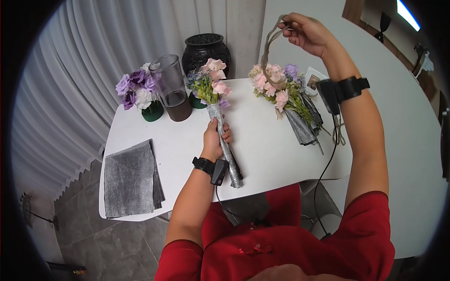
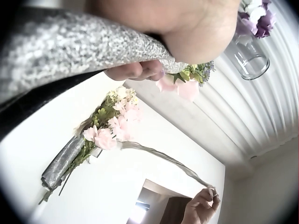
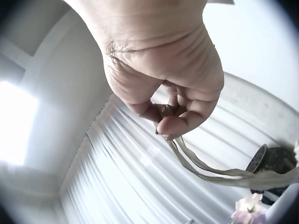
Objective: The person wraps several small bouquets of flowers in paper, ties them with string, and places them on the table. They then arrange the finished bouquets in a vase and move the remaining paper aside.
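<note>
In the head view my left hand [image 1: 213, 139] grips a bouquet of pink and blue flowers [image 1: 216, 79] by its grey paper wrap [image 1: 227, 157], over the table's near middle. The wrap passes across the left wrist view, fingers curled round it. My right hand [image 1: 307, 33] is raised high at the right and pinches a greenish-grey ribbon [image 1: 266, 51] between thumb and fingertips. The ribbon hangs down in a loop, its lower part overlapping a second bouquet [image 1: 276, 86] in the head view. That one lies on the table with its stems partly in grey paper [image 1: 300, 127].
Grey paper sheets [image 1: 129, 180] lie at the left of the white table [image 1: 262, 164]. Behind them stand purple and white flowers [image 1: 136, 89] in a green base and a tall clear vase [image 1: 171, 89] with dark contents. A black pot [image 1: 205, 51] stands at the back by the curtain [image 1: 93, 56].
</note>
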Motion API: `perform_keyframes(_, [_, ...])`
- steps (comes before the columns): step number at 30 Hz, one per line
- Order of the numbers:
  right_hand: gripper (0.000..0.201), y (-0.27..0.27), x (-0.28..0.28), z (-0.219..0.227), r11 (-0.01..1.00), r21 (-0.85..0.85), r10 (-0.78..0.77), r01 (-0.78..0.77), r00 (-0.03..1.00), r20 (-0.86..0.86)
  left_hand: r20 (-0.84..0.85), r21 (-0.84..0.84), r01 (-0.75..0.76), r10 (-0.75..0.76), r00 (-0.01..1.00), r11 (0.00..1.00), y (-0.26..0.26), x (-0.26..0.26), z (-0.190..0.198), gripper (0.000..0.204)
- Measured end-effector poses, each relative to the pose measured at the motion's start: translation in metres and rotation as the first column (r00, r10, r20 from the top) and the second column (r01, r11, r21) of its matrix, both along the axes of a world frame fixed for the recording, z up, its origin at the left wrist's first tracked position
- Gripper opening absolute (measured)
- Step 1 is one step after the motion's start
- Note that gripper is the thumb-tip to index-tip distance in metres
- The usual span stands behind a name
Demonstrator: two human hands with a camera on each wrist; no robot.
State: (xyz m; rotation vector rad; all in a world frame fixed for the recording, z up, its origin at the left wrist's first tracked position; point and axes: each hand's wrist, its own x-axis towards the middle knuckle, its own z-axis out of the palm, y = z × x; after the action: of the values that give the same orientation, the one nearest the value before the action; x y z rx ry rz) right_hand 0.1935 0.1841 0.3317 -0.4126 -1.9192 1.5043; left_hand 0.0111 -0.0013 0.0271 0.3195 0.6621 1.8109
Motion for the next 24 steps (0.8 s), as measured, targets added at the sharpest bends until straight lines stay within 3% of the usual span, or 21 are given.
perform_keyframes(5, [0.017,-0.014,0.031,-0.081,0.924,-0.38,-0.027,-0.032,0.988,-0.151,0.009,0.016,-0.029,0.029,1.0,0.999,-0.004,-0.007,0.003,0.031])
perform_keyframes(6, [0.015,-0.029,0.047,-0.105,0.944,-0.325,0.012,-0.052,0.992,-0.122,0.016,0.024,-0.038,0.037,0.999,0.999,-0.004,-0.007,0.004,0.031])
perform_keyframes(8, [0.011,-0.05,0.086,-0.153,0.913,-0.393,0.127,-0.108,0.992,0.022,0.0,0.032,-0.033,0.033,0.999,0.999,-0.004,-0.006,0.004,0.032])
perform_keyframes(11, [0.018,-0.092,0.145,-0.195,0.923,-0.381,0.064,0.065,0.947,0.316,0.004,0.031,-0.023,0.023,1.0,0.999,-0.006,-0.005,0.006,0.033])
perform_keyframes(12, [0.026,-0.093,0.167,-0.208,0.935,-0.329,0.035,0.132,0.89,0.455,0.013,0.036,-0.003,0.003,1.0,0.999,-0.005,-0.004,0.006,0.034])
perform_keyframes(14, [0.037,-0.088,0.203,-0.222,0.988,-0.154,0.092,0.009,0.769,0.632,0.005,0.015,-0.004,0.004,1.0,1.0,-0.003,-0.003,0.005,0.036])
perform_keyframes(15, [0.037,-0.093,0.204,-0.217,0.988,-0.155,0.089,0.013,0.77,0.632,0.021,0.022,0.013,-0.013,1.0,1.0,-0.002,-0.004,0.004,0.036])
perform_keyframes(16, [0.041,-0.101,0.204,-0.209,0.988,0.138,-0.152,0.073,0.661,0.735,0.036,0.028,0.031,-0.032,0.999,0.999,-0.001,-0.005,0.003,0.037])
perform_keyframes(17, [0.046,-0.109,0.203,-0.205,0.902,0.423,-0.402,0.087,0.527,0.748,0.03,0.025,0.035,-0.035,0.999,0.999,0.001,-0.006,0.001,0.038])
perform_keyframes(22, [0.063,-0.102,0.145,-0.229,0.828,0.556,-0.463,0.077,0.654,0.599,-0.004,0.032,0.047,-0.047,0.999,0.998,-0.001,-0.003,0.0,0.038])
perform_keyframes(24, [0.08,-0.097,0.114,-0.261,0.723,0.691,-0.526,0.03,0.672,0.521,-0.009,0.033,0.041,-0.041,0.999,0.999,-0.004,-0.003,0.0,0.037])
